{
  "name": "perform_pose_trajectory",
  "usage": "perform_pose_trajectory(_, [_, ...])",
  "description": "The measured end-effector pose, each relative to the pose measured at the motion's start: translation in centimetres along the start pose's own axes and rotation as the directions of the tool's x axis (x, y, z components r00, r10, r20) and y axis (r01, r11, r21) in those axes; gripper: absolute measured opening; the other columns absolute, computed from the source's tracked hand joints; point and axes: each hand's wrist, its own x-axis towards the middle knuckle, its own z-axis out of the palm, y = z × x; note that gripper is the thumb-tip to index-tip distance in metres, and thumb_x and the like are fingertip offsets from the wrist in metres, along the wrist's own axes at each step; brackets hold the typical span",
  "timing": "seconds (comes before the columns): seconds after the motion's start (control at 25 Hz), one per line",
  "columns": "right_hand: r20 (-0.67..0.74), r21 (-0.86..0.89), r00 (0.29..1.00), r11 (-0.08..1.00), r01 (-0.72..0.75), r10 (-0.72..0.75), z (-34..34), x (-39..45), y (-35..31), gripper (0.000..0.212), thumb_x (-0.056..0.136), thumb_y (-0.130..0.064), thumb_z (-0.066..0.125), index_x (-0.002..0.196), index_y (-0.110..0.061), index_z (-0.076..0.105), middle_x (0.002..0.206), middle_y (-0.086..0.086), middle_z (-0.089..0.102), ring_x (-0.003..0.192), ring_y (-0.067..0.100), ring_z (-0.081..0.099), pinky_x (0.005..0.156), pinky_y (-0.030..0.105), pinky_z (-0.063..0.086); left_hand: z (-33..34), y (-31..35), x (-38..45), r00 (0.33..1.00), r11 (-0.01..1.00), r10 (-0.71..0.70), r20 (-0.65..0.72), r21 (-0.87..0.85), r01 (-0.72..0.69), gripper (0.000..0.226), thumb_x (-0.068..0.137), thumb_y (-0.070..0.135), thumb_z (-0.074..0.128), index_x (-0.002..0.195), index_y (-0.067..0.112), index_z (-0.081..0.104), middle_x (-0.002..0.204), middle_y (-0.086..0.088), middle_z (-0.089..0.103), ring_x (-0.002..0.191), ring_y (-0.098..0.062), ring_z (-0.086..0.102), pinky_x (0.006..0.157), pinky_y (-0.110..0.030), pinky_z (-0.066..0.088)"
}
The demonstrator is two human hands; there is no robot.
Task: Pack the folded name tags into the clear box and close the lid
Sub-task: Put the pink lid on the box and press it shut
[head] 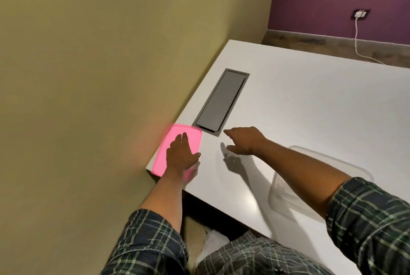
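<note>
Left hand flat on pink lid at table corner, perhaps overhanging

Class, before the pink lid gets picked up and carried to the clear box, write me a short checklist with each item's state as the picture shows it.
1. Left hand lies flat on the pink lid: ok.
2. Lid gripped: not ok, palm only on top.
3. Right hand is free, holding nothing: ok.
4. Clear box is open: ok.
5. Name tags inside box: cannot tell.
6. Lid is fully on the table: not ok, it overhangs the corner.
</note>
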Motion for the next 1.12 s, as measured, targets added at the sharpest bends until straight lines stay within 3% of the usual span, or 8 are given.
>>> perform_pose_trajectory(0.2, [0.155, 0.240, 0.985, 0.964, -0.117, 0.081, 0.8, 5.7, -3.4, 0.063, 0.084, -0.052, 0.063, 0.138, -0.021, 0.049, 0.136, -0.001, 0.060, 0.124, 0.024, 0.055, 0.091, 0.038, 0.049, 0.5, -5.5, 0.9, 0.980, 0.980, -0.178, 0.088, -0.080, 0.185, 0.110, 0.082, 0.056, 0.069, 0.158, 0.008, 0.006, 0.163, -0.011, 0.019, 0.147, -0.032, 0.027, 0.116, -0.046, 0.032])
perform_pose_trajectory(0.4, [0.194, 0.456, 0.977, 0.874, -0.171, 0.090, 2.1, 9.2, -6.0, 0.077, 0.083, -0.045, 0.073, 0.148, -0.017, 0.043, 0.142, 0.009, 0.056, 0.127, 0.029, 0.054, 0.102, 0.037, 0.046, 1.4, -8.0, 2.3, 0.967, 0.966, -0.226, 0.115, -0.101, 0.237, 0.114, 0.077, 0.058, 0.072, 0.157, 0.007, 0.009, 0.159, -0.011, 0.024, 0.146, -0.032, 0.029, 0.115, -0.048, 0.033])
perform_pose_trajectory(0.6, [0.178, 0.628, 0.978, 0.753, -0.198, 0.109, 3.3, 11.4, -7.4, 0.062, 0.083, -0.036, 0.076, 0.137, -0.015, 0.054, 0.126, 0.007, 0.066, 0.109, 0.026, 0.062, 0.092, 0.032, 0.048, 2.3, -9.0, 3.7, 0.937, 0.946, -0.286, 0.202, -0.097, 0.310, 0.114, 0.079, 0.062, 0.068, 0.157, 0.007, 0.007, 0.160, -0.015, 0.023, 0.147, -0.034, 0.026, 0.116, -0.050, 0.030])
perform_pose_trajectory(0.72, [0.161, 0.719, 0.979, 0.664, -0.204, 0.126, 4.4, 11.7, -8.0, 0.048, 0.086, -0.028, 0.073, 0.130, -0.017, 0.058, 0.112, -0.002, 0.063, 0.098, 0.016, 0.056, 0.081, 0.024, 0.042, 3.1, -9.0, 4.1, 0.921, 0.930, -0.314, 0.230, -0.122, 0.347, 0.110, 0.081, 0.062, 0.066, 0.156, 0.004, 0.010, 0.159, -0.015, 0.024, 0.145, -0.034, 0.031, 0.114, -0.050, 0.032])
perform_pose_trajectory(0.84, [0.120, 0.722, 0.974, 0.656, -0.219, 0.193, 5.3, 11.7, -8.7, 0.015, 0.087, -0.024, 0.069, 0.094, -0.025, 0.056, 0.090, -0.005, 0.058, 0.087, 0.019, 0.054, 0.061, 0.019, 0.035, 3.2, -8.9, 4.3, 0.924, 0.914, -0.351, 0.154, -0.159, 0.374, 0.100, 0.081, 0.060, 0.066, 0.152, 0.004, 0.024, 0.148, -0.015, 0.039, 0.135, -0.035, 0.043, 0.108, -0.048, 0.041])
perform_pose_trajectory(0.92, [0.122, 0.792, 0.963, 0.562, -0.240, 0.239, 5.4, 11.7, -8.9, 0.018, 0.086, -0.021, 0.070, 0.103, -0.021, 0.063, 0.092, -0.003, 0.061, 0.087, 0.021, 0.057, 0.067, 0.024, 0.041, 3.0, -8.9, 4.5, 0.913, 0.878, -0.394, 0.106, -0.250, 0.408, 0.087, 0.082, 0.057, 0.067, 0.145, 0.006, 0.036, 0.140, -0.015, 0.047, 0.127, -0.036, 0.051, 0.103, -0.047, 0.046])
perform_pose_trajectory(1.0, [0.160, 0.863, 0.947, 0.426, -0.270, 0.277, 5.2, 11.6, -8.5, 0.039, 0.084, -0.016, 0.071, 0.122, -0.014, 0.061, 0.101, 0.005, 0.067, 0.092, 0.026, 0.064, 0.079, 0.033, 0.051, 2.9, -8.8, 4.7, 0.884, 0.789, -0.455, 0.105, -0.413, 0.455, 0.072, 0.083, 0.049, 0.068, 0.136, 0.006, 0.046, 0.134, -0.014, 0.053, 0.122, -0.035, 0.055, 0.099, -0.045, 0.049])
perform_pose_trajectory(1.12, [0.231, 0.909, 0.924, 0.272, -0.316, 0.304, 5.3, 11.2, -7.2, 0.038, 0.083, -0.007, 0.073, 0.117, 0.000, 0.059, 0.103, 0.022, 0.070, 0.091, 0.032, 0.069, 0.092, 0.053, 0.055, 2.8, -8.7, 4.4, 0.846, 0.700, -0.525, 0.093, -0.518, 0.491, 0.044, 0.086, 0.033, 0.065, 0.117, 0.002, 0.058, 0.120, -0.014, 0.062, 0.108, -0.034, 0.061, 0.083, -0.034, 0.049])
